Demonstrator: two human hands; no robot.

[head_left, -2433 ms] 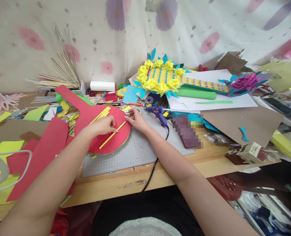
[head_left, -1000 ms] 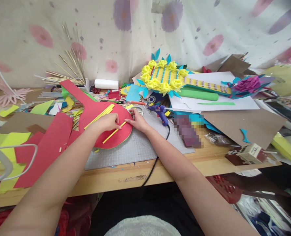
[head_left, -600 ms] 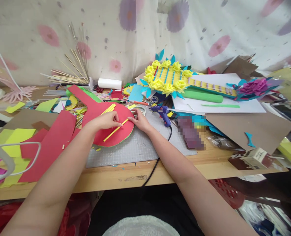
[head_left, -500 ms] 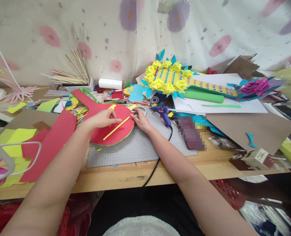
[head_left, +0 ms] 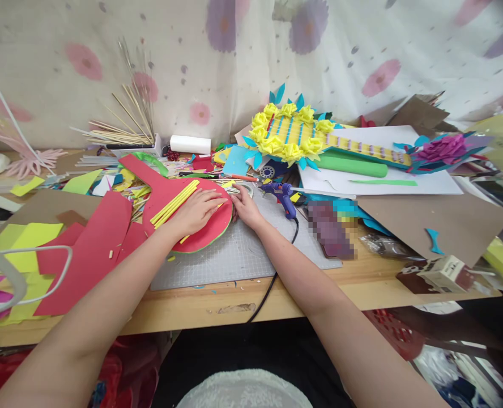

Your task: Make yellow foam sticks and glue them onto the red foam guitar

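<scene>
A red round piece with a long neck (head_left: 136, 170), shaped like a lute or banjo with a green edge, lies on the grey cutting mat (head_left: 251, 249). Several yellow strips (head_left: 175, 204) lie side by side across its left part. My left hand (head_left: 200, 211) rests flat, fingers stretched, over another yellow strip (head_left: 184, 239) that is mostly hidden beneath it. At the round piece's right rim, my right hand (head_left: 245, 205) holds the edge, thumb side toward me and some fingers hidden.
A purple hot glue gun (head_left: 281, 195) with a black cord stands right of my hands. Behind it lies a yellow paper-flower guitar (head_left: 294, 133). Red sheets (head_left: 90, 249) are at left, wooden sticks (head_left: 119, 136) at the back, a drink carton (head_left: 444, 275) at the right edge.
My left hand has moved from above the round piece down onto the single yellow strip, now lying flat. The row of strips it covered is now uncovered. My right hand stays at the rim.
</scene>
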